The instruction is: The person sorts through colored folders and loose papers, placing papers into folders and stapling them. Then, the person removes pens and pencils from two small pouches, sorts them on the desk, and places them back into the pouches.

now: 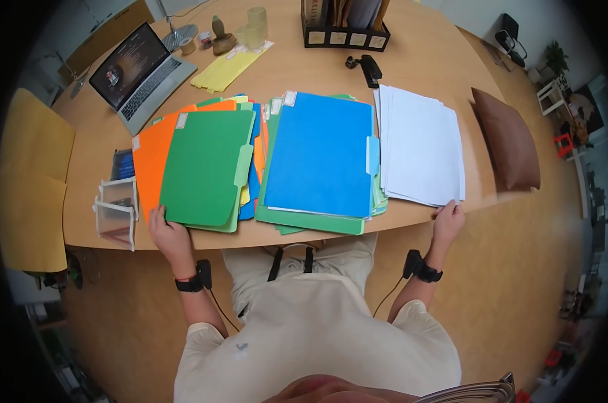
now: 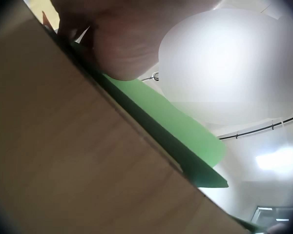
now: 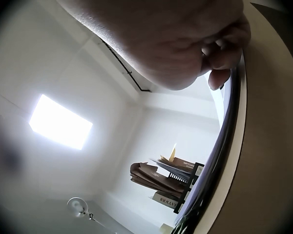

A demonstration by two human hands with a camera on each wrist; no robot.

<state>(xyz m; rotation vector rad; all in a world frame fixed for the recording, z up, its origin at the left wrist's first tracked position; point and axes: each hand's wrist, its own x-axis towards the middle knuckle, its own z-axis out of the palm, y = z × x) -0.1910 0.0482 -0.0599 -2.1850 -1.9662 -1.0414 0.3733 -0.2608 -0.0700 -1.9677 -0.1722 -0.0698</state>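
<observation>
In the head view the left hand [image 1: 170, 235] is at the lower left corner of a green folder [image 1: 206, 168], its fingers curled round the edge. Orange folders [image 1: 148, 161] fan out beneath. The left wrist view shows that hand [image 2: 132, 39] against the green folder [image 2: 161, 114] at the table edge. The right hand [image 1: 448, 221] pinches the lower right corner of a stack of white paper [image 1: 421, 144]; in the right wrist view its fingers curl at the paper's edge. Between the hands lies a blue folder [image 1: 321, 154] on a green one.
An open laptop [image 1: 143, 80] stands at the back left, near yellow folders [image 1: 231, 66]. Mesh pouches [image 1: 116, 215] lie at the left edge. A black stapler [image 1: 370, 70] and file holder [image 1: 345, 38] are at the back; a brown cushion [image 1: 509, 141] is at the right.
</observation>
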